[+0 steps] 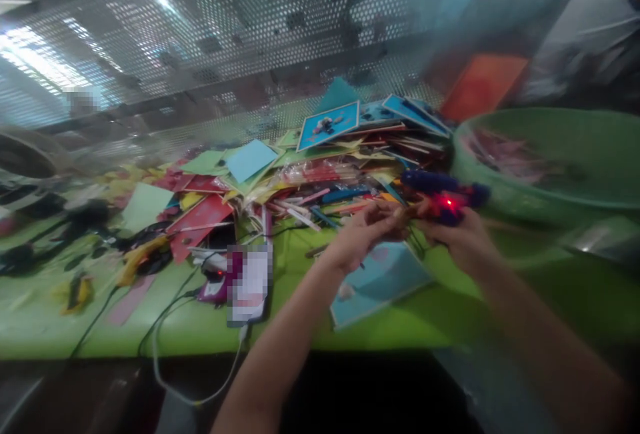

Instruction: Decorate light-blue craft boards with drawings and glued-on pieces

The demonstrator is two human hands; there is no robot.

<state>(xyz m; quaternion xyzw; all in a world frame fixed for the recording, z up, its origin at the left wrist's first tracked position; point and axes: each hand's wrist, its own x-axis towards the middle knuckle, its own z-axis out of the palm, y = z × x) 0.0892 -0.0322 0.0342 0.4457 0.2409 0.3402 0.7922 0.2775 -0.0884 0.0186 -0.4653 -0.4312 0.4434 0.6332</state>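
My right hand (460,234) grips a dark blue glue gun (447,195) with a red light glowing on its side. Close beside it, my left hand (373,227) is closed in a pinch; a small brownish piece seems to show at its fingertips, too blurred to name. The two hands nearly meet above a light blue card (380,287) lying on the green table. A small pale shape rests on that card, and my left forearm covers part of its left side.
A green basin (465,174) with pinkish pieces stands at right. Behind my hands lies a pile of coloured cards (327,126) and strips. At left are a phone (253,284), a power socket (216,284), cords and a yellow-handled tool (143,257). A perforated metal screen (225,41) rises behind.
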